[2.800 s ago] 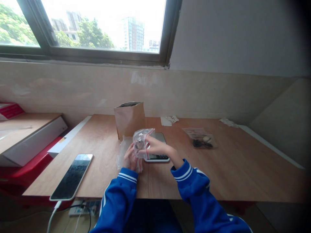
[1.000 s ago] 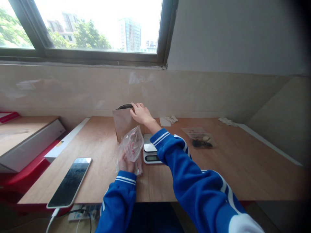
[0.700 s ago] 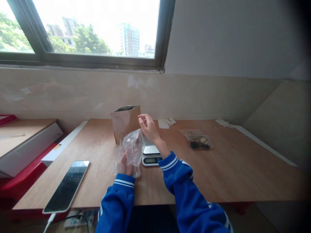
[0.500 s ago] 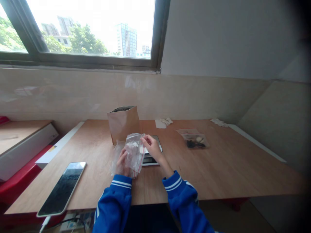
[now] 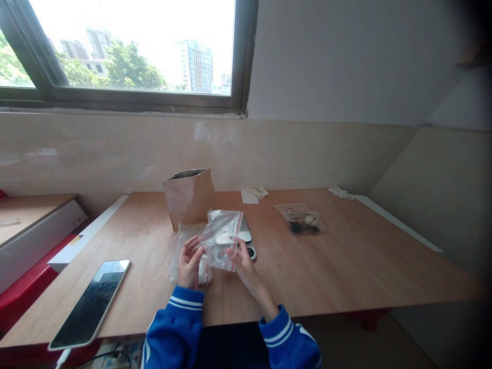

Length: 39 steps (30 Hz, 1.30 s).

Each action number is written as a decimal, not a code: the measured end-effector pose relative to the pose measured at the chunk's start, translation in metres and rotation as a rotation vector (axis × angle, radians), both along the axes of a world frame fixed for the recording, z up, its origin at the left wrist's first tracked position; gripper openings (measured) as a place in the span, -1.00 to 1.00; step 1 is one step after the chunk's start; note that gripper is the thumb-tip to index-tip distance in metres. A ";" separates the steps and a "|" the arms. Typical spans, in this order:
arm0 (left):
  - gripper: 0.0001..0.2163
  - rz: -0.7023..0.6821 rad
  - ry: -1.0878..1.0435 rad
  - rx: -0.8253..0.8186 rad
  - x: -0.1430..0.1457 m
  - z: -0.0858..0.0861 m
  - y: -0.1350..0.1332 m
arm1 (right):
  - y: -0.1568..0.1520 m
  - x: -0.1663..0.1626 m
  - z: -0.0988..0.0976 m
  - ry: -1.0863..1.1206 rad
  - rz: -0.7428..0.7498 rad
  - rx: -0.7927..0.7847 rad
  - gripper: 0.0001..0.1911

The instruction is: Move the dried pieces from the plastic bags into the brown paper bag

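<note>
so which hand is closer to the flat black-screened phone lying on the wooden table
Left. The left hand holds the clear plastic zip bag to the right of the black-screened phone; the right hand grips the same bag's far side, further from it.

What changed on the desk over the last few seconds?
The right hand reached to the brown paper bag, then came back and took hold of the clear zip bag, which the left hand kept holding. Scale and phone stayed put.
</note>
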<state>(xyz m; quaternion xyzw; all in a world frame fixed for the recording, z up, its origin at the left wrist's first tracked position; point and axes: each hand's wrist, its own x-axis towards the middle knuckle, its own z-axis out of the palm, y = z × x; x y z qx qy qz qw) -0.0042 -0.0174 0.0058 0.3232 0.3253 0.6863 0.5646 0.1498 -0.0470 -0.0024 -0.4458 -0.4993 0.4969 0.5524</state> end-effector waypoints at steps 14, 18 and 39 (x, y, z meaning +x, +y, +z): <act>-0.64 0.131 0.551 0.061 -0.038 0.041 -0.024 | 0.037 0.145 -0.027 -0.860 -0.708 0.286 -0.62; -0.54 0.142 0.711 -0.069 -0.063 0.035 -0.019 | 0.053 0.202 -0.048 -1.206 -0.887 0.181 -0.53; -0.61 -0.040 1.067 0.455 0.020 0.069 -0.056 | -0.043 0.076 0.041 0.050 -1.158 0.275 -0.60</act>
